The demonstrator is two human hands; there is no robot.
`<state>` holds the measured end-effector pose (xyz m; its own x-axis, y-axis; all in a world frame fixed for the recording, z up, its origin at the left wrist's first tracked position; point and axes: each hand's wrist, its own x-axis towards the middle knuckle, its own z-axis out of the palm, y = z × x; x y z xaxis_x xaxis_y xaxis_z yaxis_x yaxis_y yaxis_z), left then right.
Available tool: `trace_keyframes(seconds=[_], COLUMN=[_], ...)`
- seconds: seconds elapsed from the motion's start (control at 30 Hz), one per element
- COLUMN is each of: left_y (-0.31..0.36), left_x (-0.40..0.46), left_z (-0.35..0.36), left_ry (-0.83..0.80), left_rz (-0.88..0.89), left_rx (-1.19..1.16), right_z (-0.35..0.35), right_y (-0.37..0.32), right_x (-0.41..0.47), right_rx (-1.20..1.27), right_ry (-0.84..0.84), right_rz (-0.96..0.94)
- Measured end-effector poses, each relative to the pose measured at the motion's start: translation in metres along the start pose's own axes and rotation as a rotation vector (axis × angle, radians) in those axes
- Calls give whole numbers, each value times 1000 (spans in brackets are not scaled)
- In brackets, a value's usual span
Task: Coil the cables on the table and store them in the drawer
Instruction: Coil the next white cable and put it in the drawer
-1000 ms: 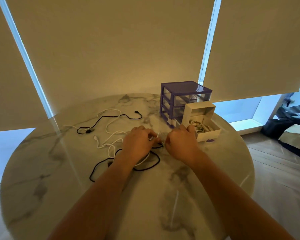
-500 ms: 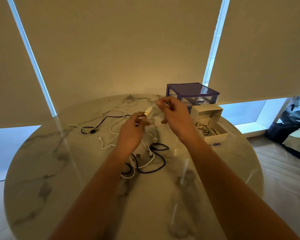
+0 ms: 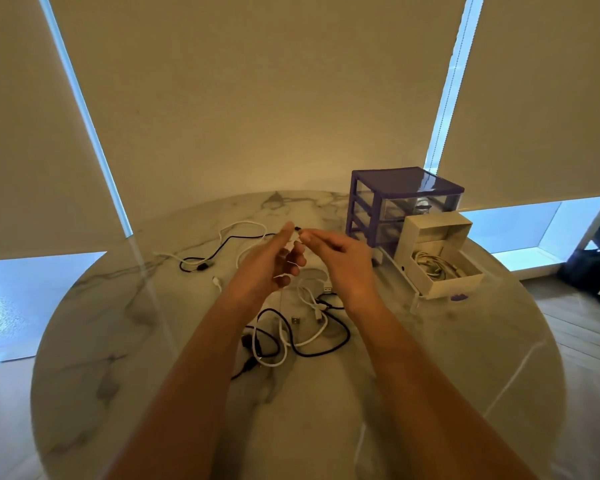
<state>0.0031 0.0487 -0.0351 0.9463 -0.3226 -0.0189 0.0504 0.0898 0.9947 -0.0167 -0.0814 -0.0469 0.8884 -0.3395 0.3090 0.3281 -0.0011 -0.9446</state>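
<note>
In the head view, both hands were raised over the middle of the round marble table (image 3: 118,341), fingertips nearly meeting. The left hand (image 3: 269,263) had its fingers curled, its grip closed on a white cable (image 3: 293,242) that ran down between the fingers toward the table. The right hand (image 3: 340,258) pinched the same cable's end between thumb and forefinger, at 3 o'clock from the left fingertips; how much of the cable sat inside either grip could not be told. Below the hands, toward 6 o'clock, a black cable (image 3: 326,348) and more white cable (image 3: 274,358) lay tangled in loose loops on the table. At 9 to 10 o'clock from the hands another black cable (image 3: 222,247) and a white one (image 3: 243,225) trailed across the marble. At 2 o'clock stood a purple drawer unit (image 3: 406,188), and just in front of it, at 3 o'clock, a pale drawer (image 3: 440,285) rested pulled out on the table, with coiled white cables (image 3: 433,265) inside.
</note>
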Motion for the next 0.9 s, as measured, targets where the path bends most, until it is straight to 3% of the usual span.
trace_keyframes(seconds=[0.17, 0.3, 0.43, 0.53, 0.73, 0.9], left_y=[4, 6, 5, 5, 4, 2], left_x=[-3, -3, -2, -1, -3, -1], left_z=[0, -5, -10, -12, -12, -16], left_ry=[-18, -51, -63, -13, 82, 146], left_rz=[48, 91, 163, 202, 344, 421], left_rx=[-118, -338, -379, -330, -44, 106], right_z=[-3, 1, 7, 9, 10, 6], right_y=[-2, -2, -3, -7, -9, -9], right_x=[-2, -8, -13, -17, -19, -19], right_rx=[-105, 7, 32, 17, -411, -722], right_ry=[-10, -113, -206, -219, -138, -336], right_rz=[6, 155, 241, 248, 76, 56])
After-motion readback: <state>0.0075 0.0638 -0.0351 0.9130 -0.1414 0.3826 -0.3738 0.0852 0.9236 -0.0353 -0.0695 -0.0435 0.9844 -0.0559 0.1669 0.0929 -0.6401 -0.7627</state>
